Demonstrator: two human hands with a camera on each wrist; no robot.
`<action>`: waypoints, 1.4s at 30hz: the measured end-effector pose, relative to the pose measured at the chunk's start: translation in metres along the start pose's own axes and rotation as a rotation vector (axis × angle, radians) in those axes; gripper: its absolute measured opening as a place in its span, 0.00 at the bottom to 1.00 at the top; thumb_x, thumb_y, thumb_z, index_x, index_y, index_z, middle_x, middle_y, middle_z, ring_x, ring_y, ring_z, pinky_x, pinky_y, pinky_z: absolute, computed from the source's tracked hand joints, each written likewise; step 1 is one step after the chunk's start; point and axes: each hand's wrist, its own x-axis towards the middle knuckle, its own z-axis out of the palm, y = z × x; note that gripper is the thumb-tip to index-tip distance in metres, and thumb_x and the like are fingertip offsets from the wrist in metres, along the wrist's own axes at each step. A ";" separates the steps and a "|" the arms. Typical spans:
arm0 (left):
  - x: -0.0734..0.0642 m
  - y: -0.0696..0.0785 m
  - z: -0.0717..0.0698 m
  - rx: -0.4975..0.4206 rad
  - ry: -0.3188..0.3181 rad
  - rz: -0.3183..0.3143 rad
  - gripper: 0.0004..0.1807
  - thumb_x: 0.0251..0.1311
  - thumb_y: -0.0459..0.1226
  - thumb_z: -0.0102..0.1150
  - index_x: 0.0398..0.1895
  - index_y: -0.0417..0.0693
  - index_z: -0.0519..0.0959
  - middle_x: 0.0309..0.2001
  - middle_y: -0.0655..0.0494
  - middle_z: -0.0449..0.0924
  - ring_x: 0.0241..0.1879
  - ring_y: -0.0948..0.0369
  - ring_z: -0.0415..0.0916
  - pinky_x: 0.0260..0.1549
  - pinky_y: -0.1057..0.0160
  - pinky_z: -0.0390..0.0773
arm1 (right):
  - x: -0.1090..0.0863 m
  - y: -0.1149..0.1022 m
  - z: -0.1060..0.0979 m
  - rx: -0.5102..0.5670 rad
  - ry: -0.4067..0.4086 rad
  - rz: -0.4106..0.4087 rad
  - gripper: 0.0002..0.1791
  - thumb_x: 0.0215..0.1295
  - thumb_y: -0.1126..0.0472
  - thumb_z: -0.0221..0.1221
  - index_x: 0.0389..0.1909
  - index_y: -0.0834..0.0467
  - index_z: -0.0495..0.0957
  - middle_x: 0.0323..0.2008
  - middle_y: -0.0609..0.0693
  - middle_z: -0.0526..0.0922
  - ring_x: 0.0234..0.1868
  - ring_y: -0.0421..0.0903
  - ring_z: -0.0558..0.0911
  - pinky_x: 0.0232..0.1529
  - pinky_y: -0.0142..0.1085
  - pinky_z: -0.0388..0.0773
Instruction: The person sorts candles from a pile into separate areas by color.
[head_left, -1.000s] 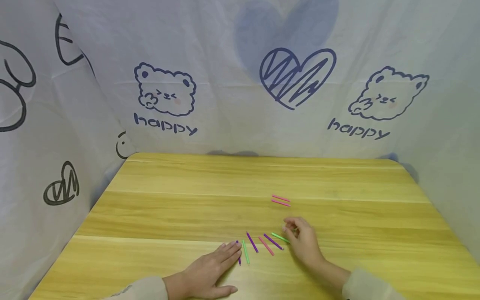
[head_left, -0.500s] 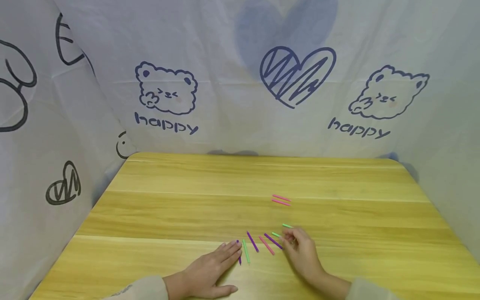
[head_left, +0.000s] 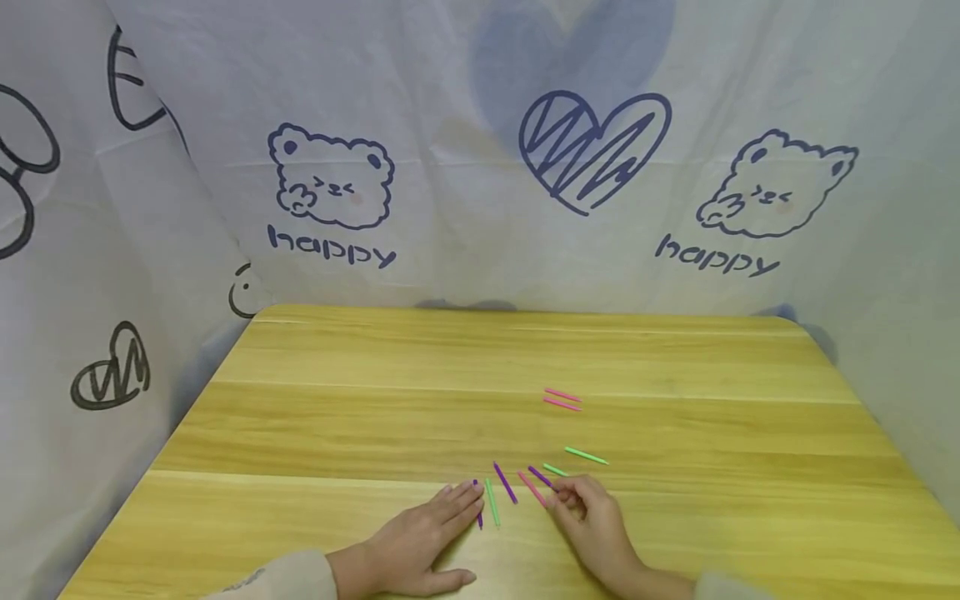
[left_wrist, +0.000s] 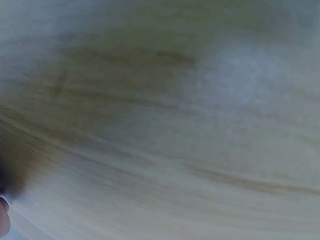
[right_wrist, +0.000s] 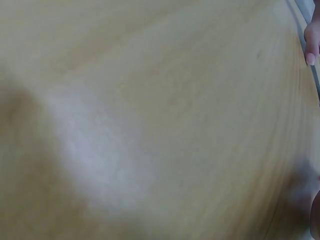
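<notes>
My left hand [head_left: 420,540] lies flat on the table, its fingertips resting over the leftmost purple stick [head_left: 480,520]. Just right of that is a green stick [head_left: 492,502], followed by a purple stick [head_left: 506,483]. My right hand [head_left: 596,529] has thumb and index finger curled together at the lower end of another purple stick [head_left: 538,475], pinching it. That end is hidden. A pink stick [head_left: 532,488] lies by the thumb, and a green stick [head_left: 555,469] runs partly behind the index finger. Both wrist views show mainly blurred tabletop.
Farther back on the wooden table [head_left: 337,417], one green stick [head_left: 587,456] lies alone. Two pink sticks [head_left: 562,405] lie side by side beyond it. A white printed cloth [head_left: 450,225] hangs behind the table and at its sides.
My right hand has let go of a green stick, which now lies behind the row, and has moved left and nearer to a purple stick. My left hand has stayed put.
</notes>
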 end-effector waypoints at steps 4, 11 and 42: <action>0.000 0.000 -0.001 -0.011 -0.007 -0.007 0.41 0.63 0.61 0.40 0.65 0.35 0.63 0.67 0.40 0.61 0.67 0.50 0.60 0.63 0.57 0.66 | -0.003 0.000 0.003 -0.017 -0.012 -0.005 0.09 0.44 0.72 0.67 0.29 0.63 0.79 0.25 0.41 0.75 0.28 0.29 0.69 0.25 0.24 0.74; 0.001 0.002 -0.003 -0.032 -0.025 -0.021 0.41 0.63 0.61 0.40 0.65 0.35 0.63 0.67 0.40 0.61 0.67 0.50 0.61 0.63 0.56 0.66 | -0.004 -0.003 0.007 -0.077 -0.035 0.011 0.08 0.46 0.69 0.67 0.29 0.61 0.79 0.27 0.41 0.75 0.30 0.33 0.71 0.31 0.25 0.76; -0.002 0.002 -0.003 -0.028 -0.040 -0.039 0.41 0.64 0.61 0.38 0.65 0.36 0.63 0.67 0.42 0.61 0.67 0.51 0.60 0.63 0.57 0.66 | 0.010 -0.010 0.005 -0.283 -0.132 -0.036 0.06 0.51 0.70 0.64 0.23 0.59 0.77 0.23 0.43 0.72 0.29 0.36 0.68 0.26 0.25 0.71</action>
